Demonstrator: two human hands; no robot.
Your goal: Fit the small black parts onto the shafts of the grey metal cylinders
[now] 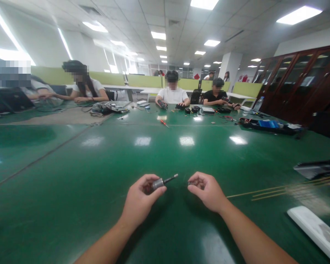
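Observation:
My left hand (141, 198) is closed around a small grey metal cylinder with a thin dark shaft (162, 182) that points right and slightly up. My right hand (206, 190) is a short gap to the right, its fingers pinched on a tiny dark part (190, 182) that is too small to name. The shaft's tip and the tiny part are apart. Both hands hover just above the green table (104, 172) near its front edge.
Thin wooden sticks (264, 190) lie to the right, with a white flat bar (313, 231) and a dark tray (319, 168) beyond. A red-handled screwdriver (164, 123) lies mid-table. Several people sit working at the far side among tools and parts.

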